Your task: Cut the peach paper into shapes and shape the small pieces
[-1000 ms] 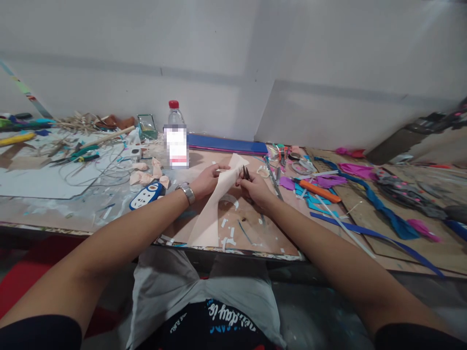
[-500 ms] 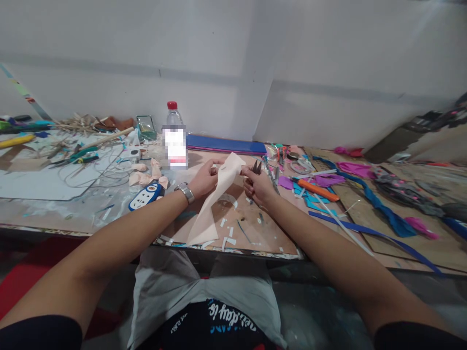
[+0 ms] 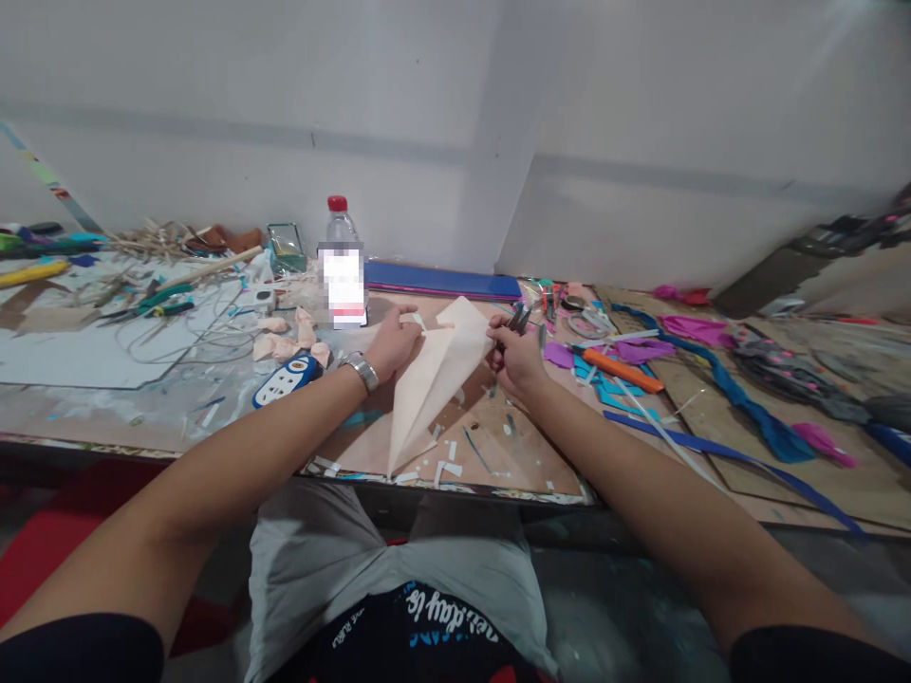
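A thin cream sheet (image 3: 445,365), folded or creased along its length, spreads upright over the work mat, its narrow end pointing down to the table's front edge. My left hand (image 3: 394,343) grips its upper left edge, fingers bent and partly hidden. Closed around dark scissors (image 3: 522,321), whose points stick up past the fingers, my right hand (image 3: 516,356) is at the sheet's right edge. Whether it also pinches the sheet, I cannot tell. White scraps (image 3: 450,470) lie on the mat beneath.
A red-capped bottle (image 3: 343,228) stands behind my left hand. Crumpled peach pieces (image 3: 281,343) and a blue-and-white power strip (image 3: 287,381) lie to the left, pliers (image 3: 167,308) farther out. On the right are an orange cutter (image 3: 621,370) and blue strips (image 3: 740,455).
The twisted sheet has opened out and now shows a wider face. My hands have moved apart, the left slightly left and the right slightly right, with the scissors still in it.
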`<state>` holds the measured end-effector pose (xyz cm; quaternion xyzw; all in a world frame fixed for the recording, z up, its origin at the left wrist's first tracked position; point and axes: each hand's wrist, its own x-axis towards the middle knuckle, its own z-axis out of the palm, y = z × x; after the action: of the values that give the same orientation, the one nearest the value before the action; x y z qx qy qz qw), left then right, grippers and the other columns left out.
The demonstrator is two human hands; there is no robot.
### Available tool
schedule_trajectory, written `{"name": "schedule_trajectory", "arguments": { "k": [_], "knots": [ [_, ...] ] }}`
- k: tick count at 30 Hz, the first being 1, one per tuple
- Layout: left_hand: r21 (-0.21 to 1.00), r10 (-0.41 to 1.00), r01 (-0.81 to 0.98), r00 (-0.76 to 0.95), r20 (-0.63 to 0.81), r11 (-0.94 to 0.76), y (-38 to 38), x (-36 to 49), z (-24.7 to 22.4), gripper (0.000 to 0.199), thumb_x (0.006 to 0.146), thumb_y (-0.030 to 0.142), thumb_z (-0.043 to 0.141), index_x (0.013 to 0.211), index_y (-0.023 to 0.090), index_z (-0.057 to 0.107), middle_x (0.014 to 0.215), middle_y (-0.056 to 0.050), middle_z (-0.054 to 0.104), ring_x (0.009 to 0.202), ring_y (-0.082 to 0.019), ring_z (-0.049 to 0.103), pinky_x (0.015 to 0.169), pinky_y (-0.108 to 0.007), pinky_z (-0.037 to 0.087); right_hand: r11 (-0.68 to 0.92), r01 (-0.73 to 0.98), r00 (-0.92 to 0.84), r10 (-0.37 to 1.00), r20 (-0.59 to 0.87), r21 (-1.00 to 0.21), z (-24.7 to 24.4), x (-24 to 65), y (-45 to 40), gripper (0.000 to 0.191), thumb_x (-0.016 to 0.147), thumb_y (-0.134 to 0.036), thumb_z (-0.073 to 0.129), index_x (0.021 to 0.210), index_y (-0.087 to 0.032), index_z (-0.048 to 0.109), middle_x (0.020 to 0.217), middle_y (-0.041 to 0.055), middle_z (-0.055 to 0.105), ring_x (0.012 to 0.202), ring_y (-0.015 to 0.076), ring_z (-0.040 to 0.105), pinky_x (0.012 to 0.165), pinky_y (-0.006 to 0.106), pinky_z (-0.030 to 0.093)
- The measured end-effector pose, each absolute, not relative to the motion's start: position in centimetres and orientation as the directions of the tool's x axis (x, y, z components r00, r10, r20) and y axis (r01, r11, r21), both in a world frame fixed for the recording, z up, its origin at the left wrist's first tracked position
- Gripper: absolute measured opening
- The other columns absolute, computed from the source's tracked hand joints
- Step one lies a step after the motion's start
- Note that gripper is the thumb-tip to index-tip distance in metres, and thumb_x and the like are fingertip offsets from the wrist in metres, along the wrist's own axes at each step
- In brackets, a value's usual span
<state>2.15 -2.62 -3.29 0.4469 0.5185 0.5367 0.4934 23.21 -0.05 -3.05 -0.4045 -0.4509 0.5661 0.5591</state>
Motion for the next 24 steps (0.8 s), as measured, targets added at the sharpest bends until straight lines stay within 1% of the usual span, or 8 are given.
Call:
{"name": "schedule_trajectory", "arguments": {
  "k": [3,7,10,12,15,18,20,24],
  "knots": [
    [0.984,0.995,-0.162,-0.065,-0.079,0.067,-2.6,2.2,-2.8,0.056,0.078,0.018,0.060,0.133,0.021,0.052,0.078,0.002,0.062,0.062,-0.013,0.059,0.058,-0.022,0.045,0.012,-0.264,-0.038,0.999,0.023,-0.964,-3.0,23.3,-0.1,0.030,0.058,-0.023,0.065,0.086,-0.023,0.054,0.053,-0.0114,0.044,0.036,0.0050,0.035,0.032,0.019,0.018],
    [0.953,0.975,-0.231,0.149,-0.163,0.195,-3.3,2.6,-2.3,0.044,0.081,0.031,0.065,0.122,0.017,0.059,0.075,-0.002,0.066,0.063,-0.017,0.064,0.060,-0.027,0.051,-0.055,-0.231,-0.152,0.988,-0.020,-0.971,-3.0,22.8,-0.7,0.029,0.054,-0.020,0.060,0.082,-0.022,0.058,0.056,-0.0082,0.047,0.040,0.0067,0.039,0.033,0.020,0.024],
    [0.942,0.938,-0.217,0.293,-0.187,0.255,-3.9,2.8,-2.2,0.051,0.075,0.030,0.078,0.121,0.017,0.059,0.086,-0.007,0.073,0.070,-0.021,0.070,0.064,-0.032,0.056,-0.105,-0.189,-0.240,0.969,-0.058,-0.976,-3.1,22.5,-1.3,0.027,0.051,-0.018,0.059,0.078,-0.020,0.060,0.056,-0.0067,0.049,0.039,0.0076,0.038,0.032,0.022,0.022],
    [0.943,0.926,-0.208,0.331,-0.184,0.262,-4.1,2.7,-2.2,0.057,0.071,0.026,0.083,0.121,0.020,0.057,0.084,-0.006,0.074,0.067,-0.020,0.070,0.061,-0.030,0.056,-0.102,-0.180,-0.236,0.970,-0.058,-0.978,-3.1,22.5,-1.4,0.029,0.051,-0.018,0.060,0.081,-0.021,0.061,0.057,-0.0065,0.051,0.039,0.0084,0.038,0.032,0.022,0.021],
    [0.952,0.935,-0.212,0.323,-0.146,0.222,-4.0,2.4,-2.1,0.051,0.067,0.022,0.086,0.110,0.020,0.058,0.072,0.001,0.069,0.055,-0.015,0.065,0.053,-0.023,0.050,-0.060,-0.194,-0.149,0.988,-0.031,-0.979,-3.0,22.7,-1.0,0.033,0.054,-0.020,0.060,0.087,-0.022,0.063,0.055,-0.0075,0.049,0.040,0.0089,0.036,0.034,0.022,0.022],
    [0.962,0.950,-0.218,0.297,-0.098,0.167,-3.7,2.1,-2.0,0.040,0.068,0.017,0.083,0.103,0.017,0.064,0.075,0.000,0.070,0.057,-0.012,0.064,0.054,-0.021,0.050,-0.006,-0.224,-0.046,0.999,0.005,-0.975,-3.0,23.0,-0.4,0.027,0.055,-0.021,0.059,0.082,-0.021,0.061,0.058,-0.0060,0.051,0.047,0.0101,0.043,0.040,0.022,0.032],
    [0.967,0.960,-0.218,0.271,-0.068,0.130,-3.6,2.0,-2.0,0.042,0.070,0.015,0.080,0.110,0.015,0.068,0.086,-0.005,0.075,0.065,-0.014,0.068,0.061,-0.024,0.054,0.028,-0.245,0.008,1.000,0.027,-0.969,-3.1,23.1,0.0,0.024,0.055,-0.021,0.059,0.078,-0.021,0.059,0.061,-0.0047,0.053,0.052,0.0110,0.047,0.045,0.023,0.038],
    [0.976,0.989,-0.216,0.144,0.038,-0.006,-3.2,2.1,-2.4,0.056,0.072,0.013,0.072,0.129,0.016,0.067,0.121,-0.010,0.074,0.089,-0.018,0.072,0.079,-0.029,0.057,0.102,-0.264,0.111,0.991,0.075,-0.959,-3.2,23.2,0.5,0.023,0.056,-0.022,0.058,0.079,-0.022,0.057,0.064,-0.0044,0.051,0.054,0.0107,0.044,0.047,0.022,0.036]
  ]
}}
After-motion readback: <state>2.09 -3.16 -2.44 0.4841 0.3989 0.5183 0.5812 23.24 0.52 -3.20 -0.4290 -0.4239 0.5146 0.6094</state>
